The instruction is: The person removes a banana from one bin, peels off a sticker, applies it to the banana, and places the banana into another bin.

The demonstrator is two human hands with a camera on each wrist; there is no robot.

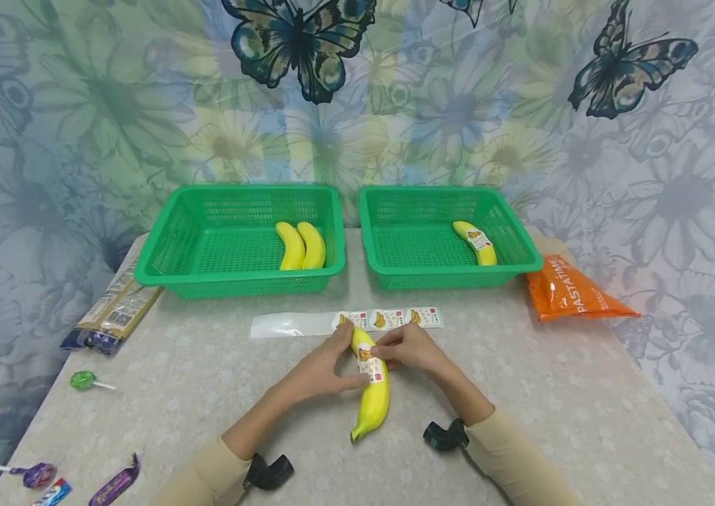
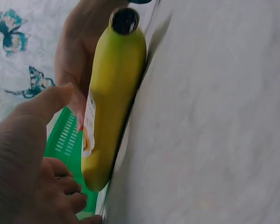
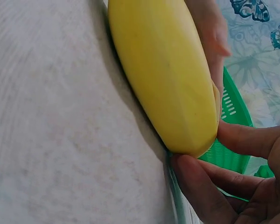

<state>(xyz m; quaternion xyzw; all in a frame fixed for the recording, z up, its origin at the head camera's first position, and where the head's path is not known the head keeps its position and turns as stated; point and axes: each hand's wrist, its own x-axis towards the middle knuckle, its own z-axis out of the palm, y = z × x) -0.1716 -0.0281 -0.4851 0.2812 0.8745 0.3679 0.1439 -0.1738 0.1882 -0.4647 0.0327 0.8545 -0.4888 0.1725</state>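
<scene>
In the head view a yellow banana lies on the table between both hands, its stem end toward me. A white label printed with bananas sits on its upper side, also visible edge-on in the left wrist view. My left hand holds the banana from the left, thumb at the label's lower end and fingers by the far tip. From the right, my right hand grips the banana beside the label, thumb and finger at its side in the right wrist view. Just beyond lies a label strip with several banana labels at its right.
Two plain bananas lie in the left green basket; one labelled banana is in the right green basket. An orange bag lies at right, a pasta packet at left. Lollipops and wrapped sweets lie front left.
</scene>
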